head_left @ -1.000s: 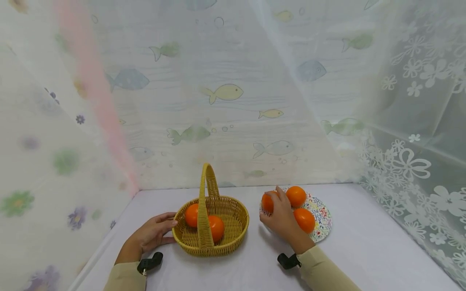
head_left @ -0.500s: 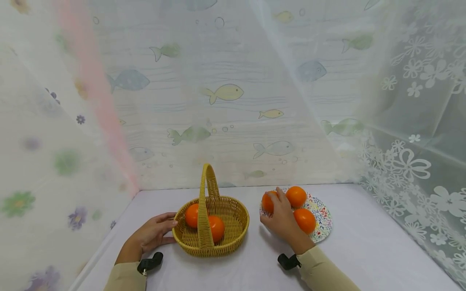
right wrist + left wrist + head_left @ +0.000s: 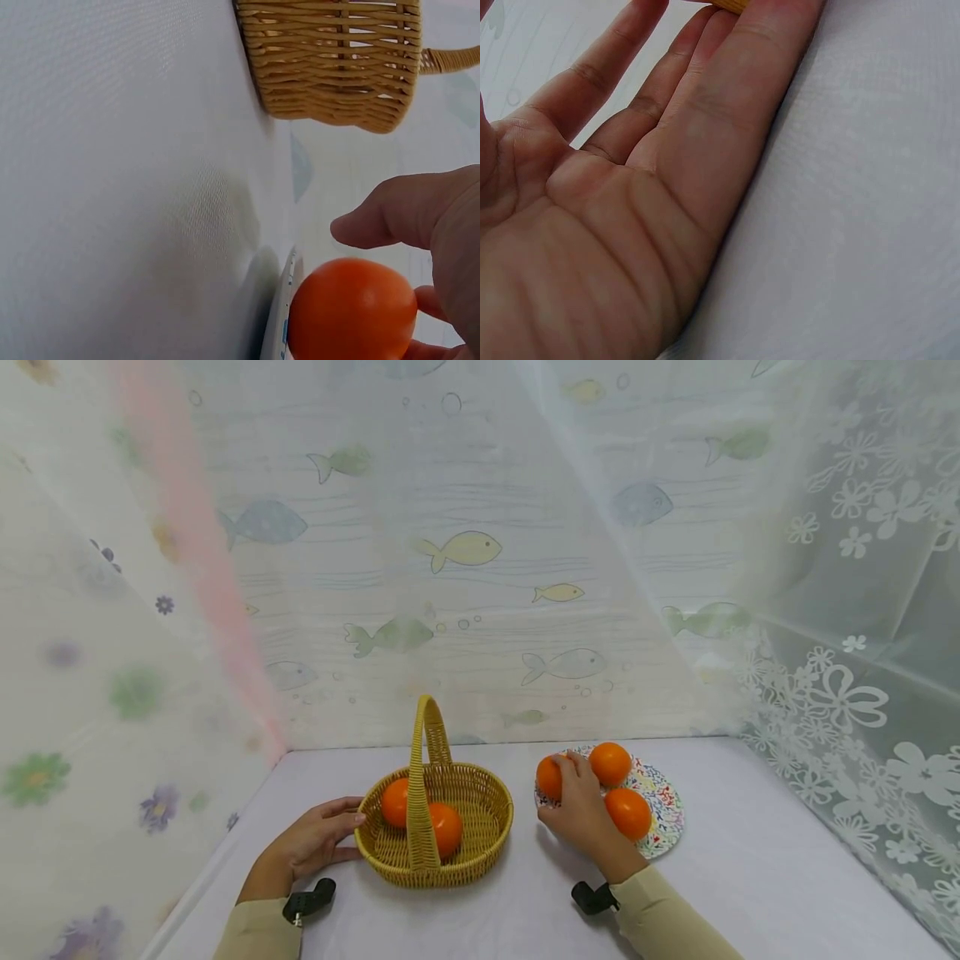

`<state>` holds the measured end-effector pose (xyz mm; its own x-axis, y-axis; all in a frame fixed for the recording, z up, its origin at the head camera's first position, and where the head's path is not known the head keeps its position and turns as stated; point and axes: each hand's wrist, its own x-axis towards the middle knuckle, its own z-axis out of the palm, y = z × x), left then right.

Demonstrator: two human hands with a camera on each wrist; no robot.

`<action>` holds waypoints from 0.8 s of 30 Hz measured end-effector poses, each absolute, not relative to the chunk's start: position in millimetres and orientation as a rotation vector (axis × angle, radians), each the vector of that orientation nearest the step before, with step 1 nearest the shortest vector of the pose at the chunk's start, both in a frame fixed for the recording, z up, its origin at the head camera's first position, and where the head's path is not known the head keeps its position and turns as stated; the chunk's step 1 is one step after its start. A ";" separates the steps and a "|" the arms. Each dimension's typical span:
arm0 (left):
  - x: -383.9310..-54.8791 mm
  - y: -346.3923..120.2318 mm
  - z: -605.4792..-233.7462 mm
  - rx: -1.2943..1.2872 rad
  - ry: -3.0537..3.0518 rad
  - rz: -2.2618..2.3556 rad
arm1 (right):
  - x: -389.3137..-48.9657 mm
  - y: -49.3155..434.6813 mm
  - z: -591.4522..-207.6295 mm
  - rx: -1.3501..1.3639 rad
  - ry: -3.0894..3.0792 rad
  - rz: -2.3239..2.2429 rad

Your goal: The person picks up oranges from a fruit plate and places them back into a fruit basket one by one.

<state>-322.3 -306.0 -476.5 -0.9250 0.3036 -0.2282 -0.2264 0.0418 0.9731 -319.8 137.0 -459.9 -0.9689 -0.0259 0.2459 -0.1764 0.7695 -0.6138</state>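
Two oranges [image 3: 447, 832] lie in a yellow wicker basket [image 3: 480, 802] with a tall handle. My left hand [image 3: 318, 839] touches the basket's left side, its thumb at the rim; in the left wrist view only a sliver of basket shows by the fingertips. At the right, my right hand [image 3: 585, 810] has its fingers against the left orange [image 3: 550, 777] on a patterned plate [image 3: 663, 810]. The right wrist view shows that orange [image 3: 352, 311] at the plate's edge, the thumb [image 3: 375, 217] apart from it and fingertips partly hidden behind it.
Two more oranges [image 3: 628, 814] sit on the plate, behind and beside my right hand. A white cloth [image 3: 495, 918] covers the table. Fish-print sheeting [image 3: 480, 610] hangs behind, with flowered sheets at both sides.
The orange at my right fingers has shifted slightly left, and those fingers have moved a little over it. My left hand and the basket have kept their places.
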 end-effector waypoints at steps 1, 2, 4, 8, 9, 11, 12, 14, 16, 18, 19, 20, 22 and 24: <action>-322.2 -306.0 -476.8 0.077 1.955 1.941 | -319.6 137.1 -460.1 0.158 -2.737 0.985; -322.1 -305.8 -476.9 0.075 1.954 1.941 | -319.4 137.2 -460.1 0.155 -2.733 0.988; -321.9 -305.6 -477.0 0.070 1.958 1.939 | -319.3 137.5 -460.2 0.151 -2.726 0.992; -322.2 -305.0 -476.7 0.059 1.966 1.943 | -319.3 137.5 -459.4 0.139 -2.724 0.983; -322.3 -304.9 -476.4 0.058 1.969 1.943 | -319.3 137.5 -459.2 0.137 -2.724 0.980; -322.5 -304.7 -476.1 0.055 1.972 1.945 | -319.4 137.4 -458.7 0.133 -2.723 0.972; -322.5 -304.7 -475.9 0.054 1.972 1.946 | -319.5 137.3 -458.5 0.132 -2.722 0.970; -322.4 -304.7 -475.5 0.058 1.971 1.942 | -319.4 137.4 -458.2 0.131 -2.715 0.971; -322.2 -304.9 -475.2 0.063 1.967 1.939 | -319.2 137.1 -458.1 0.125 -2.707 0.975; -322.1 -305.1 -475.0 0.068 1.964 1.937 | -318.8 136.7 -457.5 0.111 -2.705 0.988; -322.0 -305.2 -474.9 0.069 1.963 1.936 | -318.7 136.5 -457.3 0.102 -2.707 0.994; -322.0 -305.2 -474.8 0.069 1.963 1.935 | -318.6 136.3 -456.9 0.090 -2.712 1.000; -321.9 -305.3 -474.8 0.066 1.962 1.936 | -318.3 136.5 -456.7 0.067 -2.723 1.007; -321.8 -305.3 -475.2 0.065 1.961 1.936 | -318.5 136.6 -456.5 0.048 -2.733 1.014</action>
